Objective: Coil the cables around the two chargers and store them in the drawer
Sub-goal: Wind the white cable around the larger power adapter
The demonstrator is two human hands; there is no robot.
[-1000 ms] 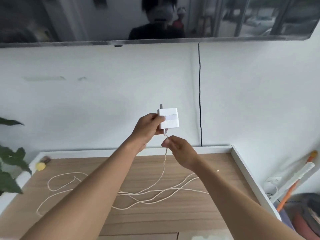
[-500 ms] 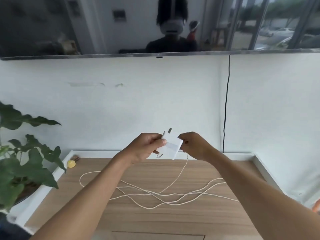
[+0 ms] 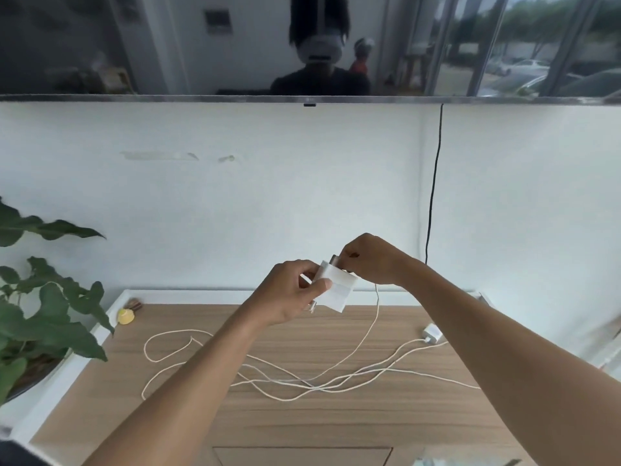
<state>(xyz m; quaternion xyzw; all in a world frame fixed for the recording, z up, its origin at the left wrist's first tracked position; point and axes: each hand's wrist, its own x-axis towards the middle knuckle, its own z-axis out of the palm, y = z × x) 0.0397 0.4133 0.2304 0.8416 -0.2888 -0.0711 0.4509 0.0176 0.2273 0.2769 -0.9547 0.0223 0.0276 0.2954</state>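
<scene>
White cables (image 3: 316, 386) lie in loose tangled loops on the wooden tabletop (image 3: 268, 425), with a small second charger (image 3: 432, 332) resting at their far right end. Above the far part of the top, the left hand (image 3: 289, 294) grips the tilted white charger (image 3: 339, 290) with thumb and fingers curled round its left side, while the right hand (image 3: 373, 260) pinches one of the cables at the charger's far upper corner, the strand hanging down to the tabletop. Farther off, a yellow object (image 3: 126, 316) sits at the far left corner beside a leafy plant (image 3: 43, 297), and a thin black cord (image 3: 433, 196) runs down the white wall.
</scene>
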